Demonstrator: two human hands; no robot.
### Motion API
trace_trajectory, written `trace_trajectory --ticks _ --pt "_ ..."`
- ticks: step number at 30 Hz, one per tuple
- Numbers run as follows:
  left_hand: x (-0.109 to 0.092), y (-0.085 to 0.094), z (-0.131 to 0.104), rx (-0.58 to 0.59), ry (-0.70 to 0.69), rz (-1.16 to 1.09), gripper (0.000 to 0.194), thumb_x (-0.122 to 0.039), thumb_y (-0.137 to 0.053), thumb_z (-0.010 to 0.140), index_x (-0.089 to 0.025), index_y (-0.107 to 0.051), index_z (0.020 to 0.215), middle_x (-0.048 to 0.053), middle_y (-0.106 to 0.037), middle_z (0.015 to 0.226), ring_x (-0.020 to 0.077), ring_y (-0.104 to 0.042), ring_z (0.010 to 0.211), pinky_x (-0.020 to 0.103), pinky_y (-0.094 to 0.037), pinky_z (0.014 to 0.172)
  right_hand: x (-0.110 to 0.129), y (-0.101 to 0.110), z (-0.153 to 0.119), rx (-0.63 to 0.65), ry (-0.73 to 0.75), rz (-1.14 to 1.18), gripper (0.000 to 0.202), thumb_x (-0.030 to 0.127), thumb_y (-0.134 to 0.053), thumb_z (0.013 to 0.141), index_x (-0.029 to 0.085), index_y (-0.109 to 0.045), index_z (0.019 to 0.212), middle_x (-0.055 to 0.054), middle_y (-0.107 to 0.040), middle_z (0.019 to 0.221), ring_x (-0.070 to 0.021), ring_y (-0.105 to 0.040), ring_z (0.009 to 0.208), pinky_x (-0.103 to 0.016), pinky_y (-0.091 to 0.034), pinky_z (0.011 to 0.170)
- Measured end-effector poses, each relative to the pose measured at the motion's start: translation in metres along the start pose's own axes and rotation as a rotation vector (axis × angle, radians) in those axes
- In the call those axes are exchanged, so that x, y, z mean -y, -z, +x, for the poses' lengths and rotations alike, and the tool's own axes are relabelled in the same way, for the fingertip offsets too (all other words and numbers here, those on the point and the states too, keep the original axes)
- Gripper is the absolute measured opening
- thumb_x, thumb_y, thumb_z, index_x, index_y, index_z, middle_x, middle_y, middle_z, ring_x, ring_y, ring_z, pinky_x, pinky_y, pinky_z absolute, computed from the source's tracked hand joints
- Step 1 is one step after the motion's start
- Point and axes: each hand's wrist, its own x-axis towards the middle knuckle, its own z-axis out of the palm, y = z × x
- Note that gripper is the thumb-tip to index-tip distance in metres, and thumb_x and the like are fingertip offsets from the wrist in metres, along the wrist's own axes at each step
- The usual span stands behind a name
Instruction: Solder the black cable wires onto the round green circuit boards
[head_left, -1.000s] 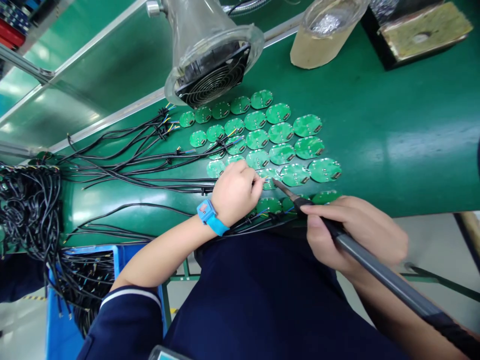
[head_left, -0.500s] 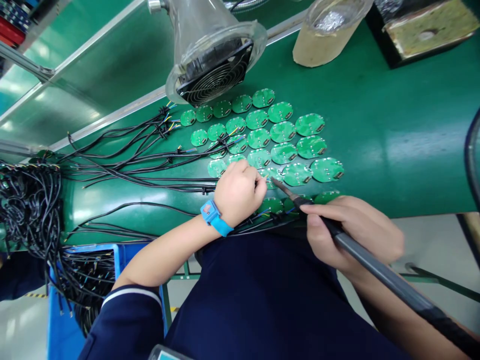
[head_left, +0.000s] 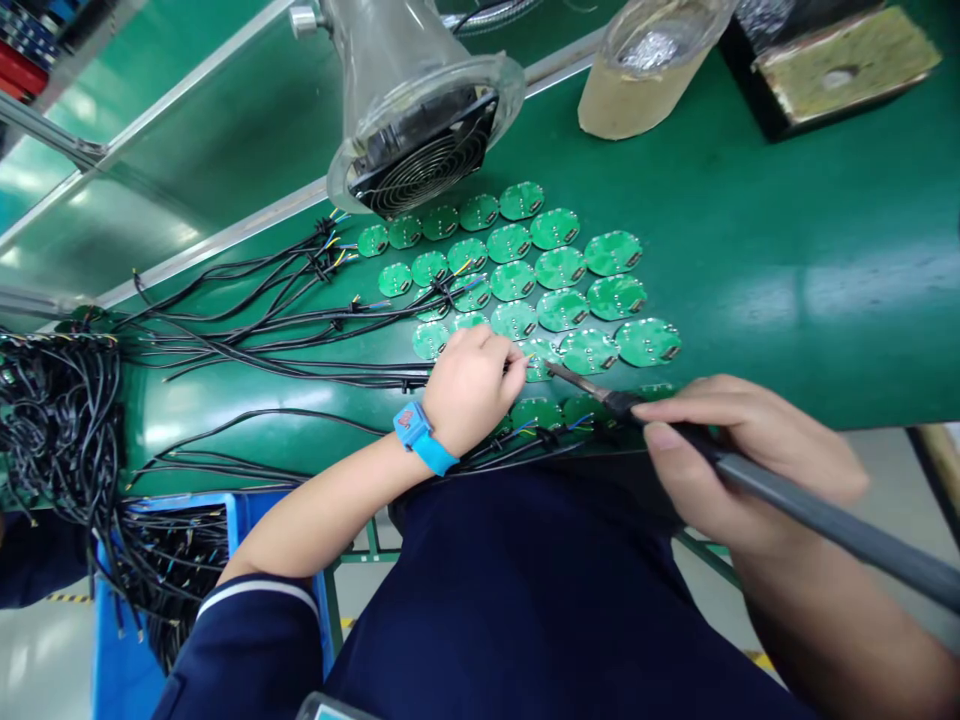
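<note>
And now I see the right hand (head_left: 765,430), closed round the soldering iron (head_left: 810,510), has swung rightward, the left hand (head_left: 472,385) pinching a wire (head_left: 532,356) at its board (head_left: 538,364) mid-scene, near edge (head_left: 892,424) close, green table (head_left: 795,300) open far right

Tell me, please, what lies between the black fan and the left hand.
In the head view, green circuit boards lie in rows between the fan and the left hand, with black cable ends over some.
</note>
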Motion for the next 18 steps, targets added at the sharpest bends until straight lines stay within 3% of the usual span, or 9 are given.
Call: trace_trajectory --ticks 4,8,13,18 --pt "-0.003 -0.004 0.0 -0.03 0.015 0.042 0.014 -0.019 -0.055 0.085 -0.015 -0.057 0.072 0.004 -0.057 0.074 0.02 -0.053 0.077 0.033 -0.043 0.075 0.004 -0.008 0.002 0.06 0.137 -0.174 0.01 0.014 -0.059 0.078 0.018 -0.058 0.087 0.0 -0.057 0.066 -0.0116 -0.054 0.056 -0.026 -0.045 0.053" --pt "-0.003 -0.006 0.0 -0.047 0.001 0.048 0.014 -0.02 -0.056 0.084 -0.016 -0.056 0.071 0.004 -0.055 0.072 0.0202 -0.053 0.076 0.033 -0.043 0.074 0.001 -0.014 -0.001 0.066 0.189 -0.206 0.015 0.013 -0.061 0.076 0.018 -0.057 0.089 0.0 -0.057 0.065 -0.0123 -0.053 0.055 -0.027 -0.045 0.055" --pt "-0.002 -0.007 0.0 -0.051 0.005 0.041 0.014 -0.019 -0.054 0.084 -0.016 -0.055 0.07 0.004 -0.054 0.071 0.0203 -0.052 0.076 0.034 -0.044 0.074 0.003 -0.012 -0.002 0.045 0.157 -0.178 0.014 0.013 -0.06 0.076 0.02 -0.058 0.088 0.0 -0.058 0.065 -0.013 -0.054 0.054 -0.028 -0.045 0.053" --pt "-0.003 -0.007 0.0 -0.04 0.019 0.039 0.015 -0.018 -0.055 0.083 -0.016 -0.056 0.069 0.004 -0.055 0.071 0.0203 -0.052 0.076 0.034 -0.044 0.074 0.004 -0.005 -0.002 -0.064 0.029 -0.097 0.015 0.01 -0.059 0.076 0.021 -0.061 0.086 0.0 -0.058 0.064 -0.0125 -0.053 0.054 -0.027 -0.042 0.048"
